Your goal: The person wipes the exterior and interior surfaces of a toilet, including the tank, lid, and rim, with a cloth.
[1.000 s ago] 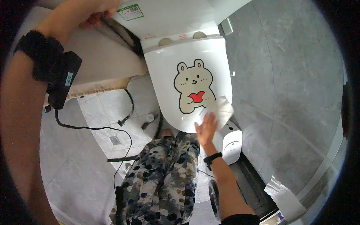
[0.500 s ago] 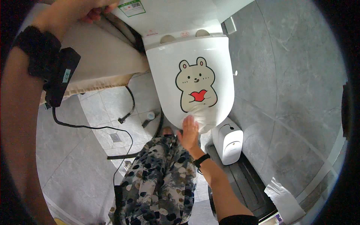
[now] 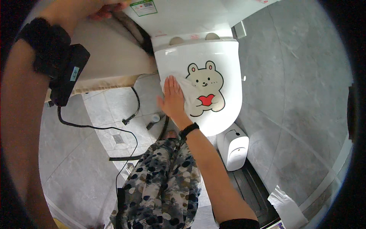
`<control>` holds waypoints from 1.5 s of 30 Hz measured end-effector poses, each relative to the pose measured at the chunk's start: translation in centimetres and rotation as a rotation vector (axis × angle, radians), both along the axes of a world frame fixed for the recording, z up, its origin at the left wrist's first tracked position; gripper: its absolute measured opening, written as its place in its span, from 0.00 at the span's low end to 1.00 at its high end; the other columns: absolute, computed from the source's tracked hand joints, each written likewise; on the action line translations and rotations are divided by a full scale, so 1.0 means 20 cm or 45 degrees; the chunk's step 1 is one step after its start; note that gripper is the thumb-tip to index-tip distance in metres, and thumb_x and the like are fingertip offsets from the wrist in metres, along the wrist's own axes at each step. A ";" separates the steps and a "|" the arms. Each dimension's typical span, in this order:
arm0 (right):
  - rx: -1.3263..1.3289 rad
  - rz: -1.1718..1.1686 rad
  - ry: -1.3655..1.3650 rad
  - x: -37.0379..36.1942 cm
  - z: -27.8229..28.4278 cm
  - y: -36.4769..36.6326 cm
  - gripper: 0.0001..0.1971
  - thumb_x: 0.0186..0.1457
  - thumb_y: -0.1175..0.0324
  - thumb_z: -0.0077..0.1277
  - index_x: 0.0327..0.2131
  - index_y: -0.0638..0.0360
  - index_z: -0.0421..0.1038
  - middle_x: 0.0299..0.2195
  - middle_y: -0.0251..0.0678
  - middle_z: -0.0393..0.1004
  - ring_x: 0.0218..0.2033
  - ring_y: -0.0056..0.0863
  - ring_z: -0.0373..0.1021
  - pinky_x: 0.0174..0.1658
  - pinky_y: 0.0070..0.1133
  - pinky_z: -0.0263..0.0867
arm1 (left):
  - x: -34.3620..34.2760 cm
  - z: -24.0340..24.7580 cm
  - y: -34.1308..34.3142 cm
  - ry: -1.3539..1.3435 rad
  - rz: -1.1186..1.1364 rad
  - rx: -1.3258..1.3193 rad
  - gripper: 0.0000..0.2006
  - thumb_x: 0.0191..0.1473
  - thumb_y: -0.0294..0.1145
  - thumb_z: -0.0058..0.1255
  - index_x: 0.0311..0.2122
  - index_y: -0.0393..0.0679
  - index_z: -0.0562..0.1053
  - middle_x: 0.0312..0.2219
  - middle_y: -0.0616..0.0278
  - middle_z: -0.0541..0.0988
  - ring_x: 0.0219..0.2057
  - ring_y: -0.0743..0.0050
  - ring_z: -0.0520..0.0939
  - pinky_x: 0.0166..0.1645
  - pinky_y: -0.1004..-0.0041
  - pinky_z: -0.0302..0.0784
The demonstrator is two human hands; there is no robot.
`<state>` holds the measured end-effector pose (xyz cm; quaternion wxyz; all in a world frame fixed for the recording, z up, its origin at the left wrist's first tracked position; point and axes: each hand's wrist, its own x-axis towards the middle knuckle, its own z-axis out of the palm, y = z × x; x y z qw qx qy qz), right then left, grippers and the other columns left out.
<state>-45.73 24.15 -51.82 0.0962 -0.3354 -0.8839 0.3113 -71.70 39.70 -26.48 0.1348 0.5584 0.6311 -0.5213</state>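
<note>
My right hand (image 3: 174, 97) lies flat on the left side of the toilet lid (image 3: 213, 124), fingers stretched out and side by side. Beneath its palm and fingers is a thin white wipe (image 3: 187, 88), pressed against the lid and partly covering the printed cartoon bear (image 3: 206, 82) with its red heart. At the upper left, my left hand (image 3: 108, 9) is beside the white toilet tank (image 3: 190, 17). Part of that hand is cut off by the picture's edge, so its grip is hidden.
Right of the toilet stands a white bin (image 3: 233, 149) on a dark tray (image 3: 248, 187). A beige cloth-covered surface (image 3: 110, 57) borders the left side. Below it a black cable (image 3: 135, 107) and a small brush-like item (image 3: 153, 120) lie on the tiles.
My right hand has slid with the wipe from the lid's front edge up and left to its left side. My left hand stays by the tank.
</note>
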 end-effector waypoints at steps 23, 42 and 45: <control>0.457 -0.035 -0.140 -0.15 -0.01 0.63 0.24 0.50 0.57 0.38 0.48 0.59 0.54 0.51 0.38 0.52 0.53 0.34 0.48 0.51 0.33 0.47 | 0.14 0.02 -0.07 -0.137 0.373 0.505 0.12 0.40 0.31 0.43 0.29 0.34 0.72 0.23 0.47 0.73 0.25 0.66 0.76 0.28 0.72 0.71; 0.496 -0.025 0.002 -0.33 -0.09 0.71 0.15 0.48 0.60 0.39 0.30 0.61 0.69 0.33 0.41 0.69 0.40 0.34 0.63 0.47 0.29 0.52 | 0.20 0.09 -0.03 -0.284 0.935 0.646 0.11 0.35 0.30 0.47 0.26 0.36 0.73 0.22 0.54 0.74 0.23 0.65 0.75 0.28 0.73 0.71; 0.568 -0.066 0.144 -0.40 -0.10 0.67 0.13 0.47 0.62 0.40 0.26 0.60 0.70 0.29 0.39 0.71 0.35 0.33 0.66 0.44 0.28 0.56 | 0.13 0.02 0.02 -0.026 0.572 0.394 0.10 0.34 0.28 0.48 0.25 0.36 0.73 0.19 0.55 0.74 0.20 0.66 0.75 0.26 0.74 0.71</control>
